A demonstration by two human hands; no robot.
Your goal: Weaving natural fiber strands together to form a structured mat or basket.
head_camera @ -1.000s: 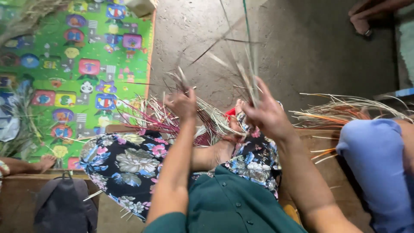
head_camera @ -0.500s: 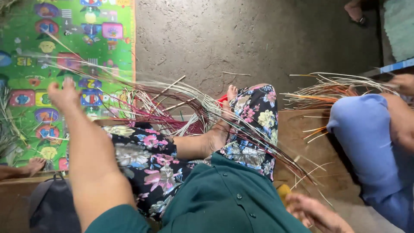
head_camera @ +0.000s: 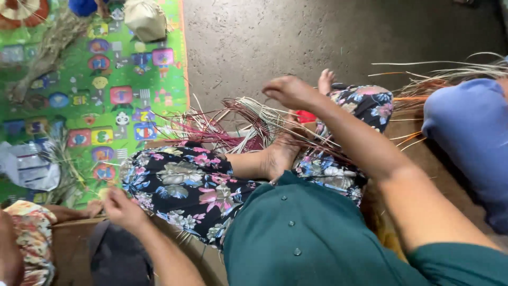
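Grey concrete floor [head_camera: 296, 37] fills the upper middle of the view, with a bright green play mat [head_camera: 79, 79] printed with coloured squares spread over its left side. On the mat's far edge sits a small tan cloth bag [head_camera: 144, 18], and a loose bundle of dry fibre [head_camera: 42, 63] lies across the mat's upper left. A crumpled pale plastic bag [head_camera: 29, 167] lies at the mat's left edge.

The person sits cross-legged in floral trousers [head_camera: 180, 182] and a dark green shirt [head_camera: 301, 238]. Between the knees, a woven piece of thin strips [head_camera: 248, 124], pale and dark red, rests against the bare foot [head_camera: 280, 153], its loose ends fanning out to the left and right.

The right hand [head_camera: 291, 91] hangs just above the weaving, fingers curled loosely downward; whether its grip is closed on any strip cannot be told. The left hand [head_camera: 123, 209] is low at the left, beside the left knee and well apart from the weaving, its fingers bunched together; whether they pinch a strip is too blurred to tell.

At the right edge, another person in blue clothing [head_camera: 468, 137] sits beside a sheaf of pale and orange strips [head_camera: 444, 79].
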